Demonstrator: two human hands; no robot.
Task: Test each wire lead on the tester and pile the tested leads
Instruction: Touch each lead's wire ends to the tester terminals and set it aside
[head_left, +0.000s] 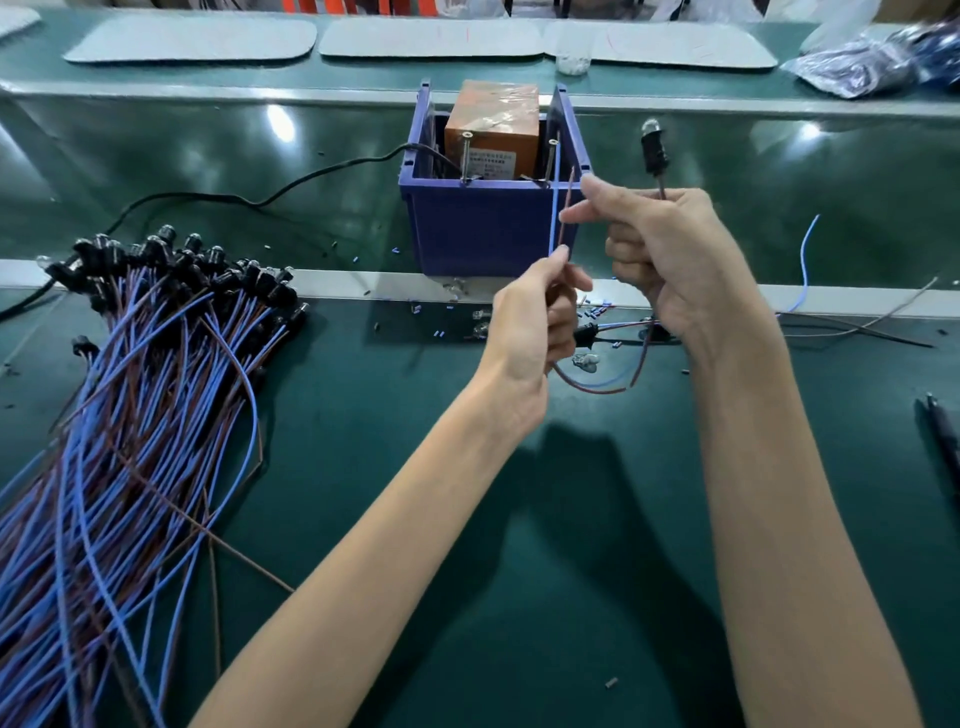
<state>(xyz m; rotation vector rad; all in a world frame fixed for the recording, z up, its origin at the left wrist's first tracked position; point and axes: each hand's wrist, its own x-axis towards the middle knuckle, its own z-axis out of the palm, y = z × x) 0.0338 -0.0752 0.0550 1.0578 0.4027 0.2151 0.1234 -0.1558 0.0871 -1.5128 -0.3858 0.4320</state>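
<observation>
Two hands work close together in front of the tester, an orange box seated in a blue bin. As far as I can tell they are not touching. Each is clamped on one conductor of a single wire lead. The left hand pinches the blue wire between thumb and forefinger. The right hand pinches the brown wire, and its curled fingers hold the lead's stem, so the lamp socket stands upright above the knuckles. Both wire ends point up towards the two contact screws at the bin's near rim, and I judge that they are not yet on them. The slack hangs in a loop beneath the hands. The pile of leads lies well apart on the left of the bench mat.

Hazards, as I read them from my station:
- The two ends run nearly parallel and just beside each other, so if they meet during the approach they would short and give a false reading.
- A light pinch may let a conductor slide, so it misses its screw.
- The hanging loop lies near a second lead on the mat and could snag it.
- That stray lead could be taken for a tested one and mixed into the pile.
</observation>
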